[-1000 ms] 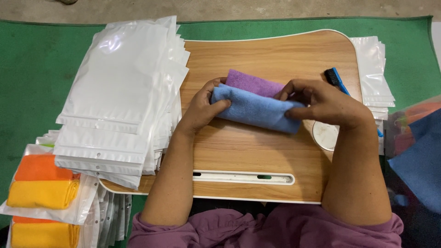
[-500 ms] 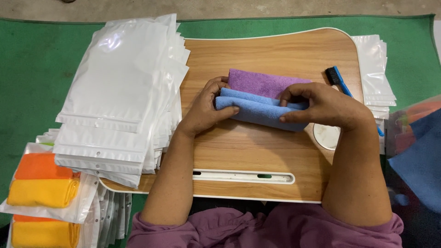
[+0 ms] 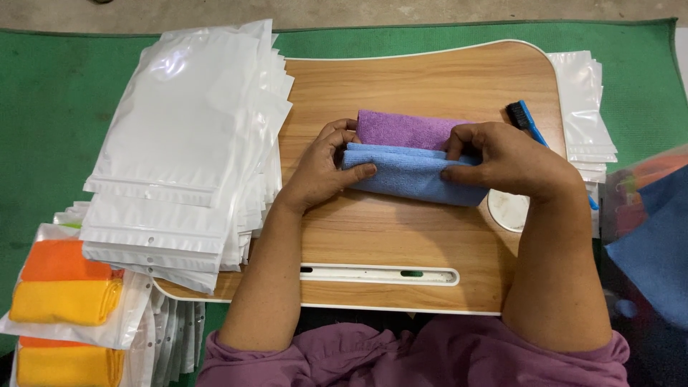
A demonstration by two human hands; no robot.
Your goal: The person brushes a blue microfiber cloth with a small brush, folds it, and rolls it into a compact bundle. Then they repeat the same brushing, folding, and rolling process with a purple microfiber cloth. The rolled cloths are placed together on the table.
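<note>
Folded blue cloth (image 3: 408, 175) is lying near the middle of the wooden lap desk (image 3: 401, 244), its long side running left to right, with a folded purple cloth (image 3: 405, 129) sitting just behind it and touching along the far edge.

Left hand (image 3: 322, 172) is pinching the blue cloth's left end — thumb pressing on top, fingers curled round the end. Right hand (image 3: 512, 161) is covering the right end, fingers bent down onto the fabric and gripping it. The cloth is spanning the gap between the two hands, and both are closed on it.

Handling, as a judgement: the cloth is looking soft, light and limp, a fleecy weave that is likely giving good friction rather than slipping. Nothing fragile. The layers are probably wanting to spring open or slide apart, so holding at both ends across the whole thickness of the fold seems the sound grip.

Around it: a tall pile of white plastic pouches (image 3: 186, 143) is overlapping the desk's left edge, more pouches (image 3: 584, 107) are lying at the right, a small blue-handled brush (image 3: 527, 118) is resting beside the right hand, and packed orange and yellow cloths (image 3: 64, 287) are sitting at lower left on the green mat (image 3: 50, 107).
</note>
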